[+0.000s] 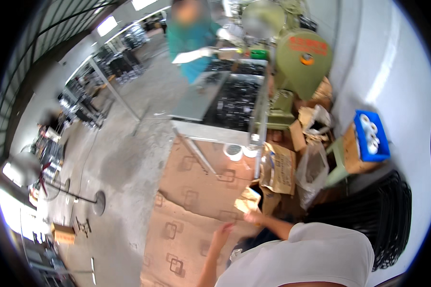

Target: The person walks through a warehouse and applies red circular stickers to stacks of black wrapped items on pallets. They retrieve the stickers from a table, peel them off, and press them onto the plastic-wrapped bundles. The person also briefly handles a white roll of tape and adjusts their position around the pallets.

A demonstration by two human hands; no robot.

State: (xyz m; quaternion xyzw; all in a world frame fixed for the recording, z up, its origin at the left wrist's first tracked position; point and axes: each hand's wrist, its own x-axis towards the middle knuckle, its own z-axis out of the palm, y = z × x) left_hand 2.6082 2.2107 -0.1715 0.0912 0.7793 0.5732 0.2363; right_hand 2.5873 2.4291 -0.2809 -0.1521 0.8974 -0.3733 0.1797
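My right hand (254, 217) is closed at the lower edge of a light brown cardboard flap (247, 200), which seems to belong to an opened carton with a dark inside. To its left my left hand (222, 233) hovers over the patterned brown floor covering (177, 229). Its fingers look loosely apart with nothing between them, though the picture is slightly smeared. A brown carton (278, 170) stands just beyond my right hand, beside a clear plastic bag (312, 174).
A metal worktable (210, 131) holds many small black parts. A person in green (191, 43) works behind it, near a green press (303, 60). At right, a blue bin (371, 136) with white rolls tops a box; black strips (368, 215) are stacked by the wall. A fan (24, 168) stands left.
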